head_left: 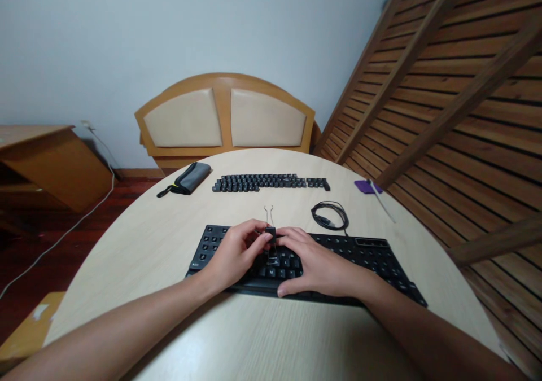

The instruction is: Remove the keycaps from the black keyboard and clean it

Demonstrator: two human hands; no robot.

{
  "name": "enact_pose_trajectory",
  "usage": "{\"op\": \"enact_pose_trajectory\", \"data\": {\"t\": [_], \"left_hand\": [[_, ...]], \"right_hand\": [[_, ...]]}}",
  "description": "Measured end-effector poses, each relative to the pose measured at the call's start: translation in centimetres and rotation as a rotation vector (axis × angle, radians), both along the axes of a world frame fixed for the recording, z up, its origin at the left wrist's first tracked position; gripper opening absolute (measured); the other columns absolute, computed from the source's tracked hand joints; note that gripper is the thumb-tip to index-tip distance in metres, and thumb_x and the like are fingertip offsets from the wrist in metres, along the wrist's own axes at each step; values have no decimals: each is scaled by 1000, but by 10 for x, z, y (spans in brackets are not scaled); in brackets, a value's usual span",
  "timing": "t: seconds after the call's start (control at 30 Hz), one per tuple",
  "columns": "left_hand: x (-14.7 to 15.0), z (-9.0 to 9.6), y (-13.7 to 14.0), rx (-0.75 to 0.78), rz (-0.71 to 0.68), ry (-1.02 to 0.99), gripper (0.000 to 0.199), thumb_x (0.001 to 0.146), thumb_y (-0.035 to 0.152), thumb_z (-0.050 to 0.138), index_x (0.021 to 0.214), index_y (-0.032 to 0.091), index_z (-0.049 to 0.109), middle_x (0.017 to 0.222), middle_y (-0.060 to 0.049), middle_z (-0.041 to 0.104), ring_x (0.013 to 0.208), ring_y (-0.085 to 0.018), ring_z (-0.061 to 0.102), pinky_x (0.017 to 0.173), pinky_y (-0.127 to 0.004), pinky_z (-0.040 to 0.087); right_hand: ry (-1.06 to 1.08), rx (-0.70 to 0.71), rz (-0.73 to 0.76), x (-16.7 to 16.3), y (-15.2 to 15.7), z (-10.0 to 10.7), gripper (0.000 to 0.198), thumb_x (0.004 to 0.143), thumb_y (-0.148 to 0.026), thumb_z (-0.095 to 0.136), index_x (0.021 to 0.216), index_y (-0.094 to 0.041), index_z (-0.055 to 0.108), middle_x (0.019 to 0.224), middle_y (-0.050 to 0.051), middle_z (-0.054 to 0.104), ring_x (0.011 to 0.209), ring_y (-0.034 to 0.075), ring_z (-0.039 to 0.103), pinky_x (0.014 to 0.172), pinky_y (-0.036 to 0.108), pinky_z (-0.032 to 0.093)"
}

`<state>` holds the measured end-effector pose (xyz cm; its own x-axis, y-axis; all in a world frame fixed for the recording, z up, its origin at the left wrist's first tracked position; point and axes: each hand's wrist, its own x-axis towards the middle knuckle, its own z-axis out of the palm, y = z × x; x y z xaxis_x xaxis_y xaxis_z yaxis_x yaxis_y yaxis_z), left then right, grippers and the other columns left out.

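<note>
Evidently the left hand [232, 251] pinches a black wire puller [270, 234] between thumb and fingers, above the black keyboard [376, 262], which lies near the middle of the round counter [139, 245]. Spread over the keyboard, the right hand [322, 265] sets its thumb at the near edge, fingertips beside the puller; whether they touch it, I cannot tell. Beyond lie rows of loose keycaps [258, 182].

There are two hands [241, 251] [315, 262], one keyboard [392, 259], one keycap puller [271, 233], one pouch [192, 179], one coiled cable [325, 222].
</note>
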<state>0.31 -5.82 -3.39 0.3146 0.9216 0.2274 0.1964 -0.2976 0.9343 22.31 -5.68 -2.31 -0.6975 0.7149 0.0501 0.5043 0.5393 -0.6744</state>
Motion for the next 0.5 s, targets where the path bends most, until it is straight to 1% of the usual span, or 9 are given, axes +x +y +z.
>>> {"op": "enact_pose_trajectory", "data": {"t": [0.13,0.33,0.4,0.5], "left_hand": [[0,1,1,97,6,86,16,93,36,59,96,22,67,87,-4,71,78,-20,65,71,-32,53],[-2,6,-4,197,-98,225,14,97,30,55,91,22,65,83,-3,67,78,-19,63,72,-31,48],[-3,7,-6,240,-116,257,11,97,29,56,93,22,63,86,-4,67,79,-19,63,73,-31,48],[-5,8,-9,308,-186,307,10,98,28,55,95,22,63,90,-5,68,82,-20,64,75,-31,49]], "right_hand": [[1,1,-1,0,-1,0,72,68,-60,81,124,-21,59,141,13,50,137,31,39,115,45,33],[-17,1,9,0,0,2,76,68,-59,81,128,-19,59,146,14,46,140,31,36,117,45,31],[-15,-7,15,0,0,4,63,75,-56,78,124,-19,62,147,13,46,140,29,37,117,44,31],[1,8,12,0,0,5,37,89,-45,67,116,-20,66,146,11,48,140,26,38,117,43,32]]}}
